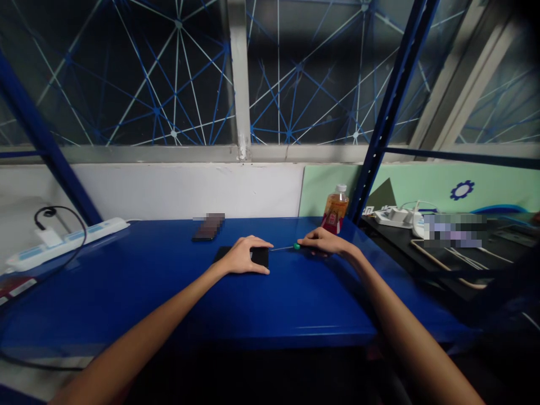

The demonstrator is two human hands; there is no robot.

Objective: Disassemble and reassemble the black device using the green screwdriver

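On the blue table (295,304) lies a flat black rectangular object (262,259), whose exact kind I cannot make out. My left hand (241,256) lies over it, thumb and fingers spanning it near its near and far edges and covering its middle. To the right, my right hand (325,242) is closed around a screwdriver (297,246) with a green handle and a thin metal shaft. That shaft points left, with its tip at or very close to the black object's right edge; contact is not clear. My palm hides most of the handle.
A dark phone-like item (205,232), partly blurred out, lies behind my left hand. Beyond my right hand stands a drink bottle (335,211) with a white cap. A white power strip (70,244) with a black cable is at left. Blue posts (390,107) flank the table; a cluttered black surface (390,239) adjoins right.
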